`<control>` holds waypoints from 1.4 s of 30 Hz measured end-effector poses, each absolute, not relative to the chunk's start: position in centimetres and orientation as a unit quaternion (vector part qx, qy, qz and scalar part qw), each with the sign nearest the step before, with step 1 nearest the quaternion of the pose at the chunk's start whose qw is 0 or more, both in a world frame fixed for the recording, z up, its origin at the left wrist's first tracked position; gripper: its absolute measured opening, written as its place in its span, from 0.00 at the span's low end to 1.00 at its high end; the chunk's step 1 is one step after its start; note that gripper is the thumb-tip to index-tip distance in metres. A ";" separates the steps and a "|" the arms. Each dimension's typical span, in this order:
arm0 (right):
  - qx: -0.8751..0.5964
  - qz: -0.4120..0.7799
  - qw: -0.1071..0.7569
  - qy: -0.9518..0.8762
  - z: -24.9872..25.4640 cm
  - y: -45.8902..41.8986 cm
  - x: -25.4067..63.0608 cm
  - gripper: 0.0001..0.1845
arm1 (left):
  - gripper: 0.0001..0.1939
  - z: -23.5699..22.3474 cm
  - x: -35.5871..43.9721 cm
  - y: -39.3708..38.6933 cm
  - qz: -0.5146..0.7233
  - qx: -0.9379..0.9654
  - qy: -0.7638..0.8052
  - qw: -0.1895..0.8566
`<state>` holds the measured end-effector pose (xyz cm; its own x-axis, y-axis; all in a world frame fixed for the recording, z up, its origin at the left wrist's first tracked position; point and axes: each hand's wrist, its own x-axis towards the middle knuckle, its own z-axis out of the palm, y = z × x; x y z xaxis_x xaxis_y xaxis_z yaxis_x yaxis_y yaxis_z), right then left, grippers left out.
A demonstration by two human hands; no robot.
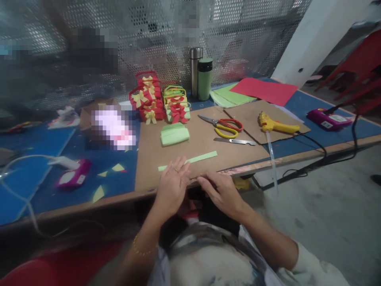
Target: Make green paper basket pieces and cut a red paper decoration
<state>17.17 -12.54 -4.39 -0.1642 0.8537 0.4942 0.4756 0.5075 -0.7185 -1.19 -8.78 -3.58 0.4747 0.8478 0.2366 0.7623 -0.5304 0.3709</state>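
Observation:
My left hand rests at the table's front edge, palm partly turned up and fingers stretched out, holding nothing. Behind its fingertips lies a narrow light-green paper strip, partly covered by the hand. My right hand is beside it at the same edge, fingers loosely bent and apart, with nothing visible in them. Farther back on the brown cardboard sits a folded light-green paper piece. To its right lie scissors with red and yellow handles and a metal blade.
Small red paper baskets and green ones with paper bows stand at the back. A yellow glue gun, its cord trailing rightward, lies on cardboard. Two flasks, red paper and purple power blocks surround the work area.

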 end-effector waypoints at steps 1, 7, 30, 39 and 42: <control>-0.451 0.213 0.466 -0.731 -4.4 -12.2 16.8 0.14 | 0.26 -3.6 -1.2 -8.8 0.196 0.853 0.471 0.108; -0.420 0.180 0.490 -0.742 -4.5 -10.9 15.7 0.13 | 0.27 -3.5 -1.5 -8.8 0.184 0.863 0.458 0.108; -0.388 0.129 0.556 -0.724 -4.3 -10.9 16.3 0.08 | 0.31 -2.9 -1.5 -8.8 0.205 0.836 0.474 0.187; -0.360 0.189 0.607 -0.683 -3.6 -11.0 14.8 0.08 | 0.37 -2.9 -2.3 -8.4 0.219 0.816 0.470 0.255; -0.360 0.177 0.617 -0.677 -3.6 -10.7 14.3 0.08 | 0.37 -2.9 -2.6 -8.3 0.224 0.806 0.473 0.276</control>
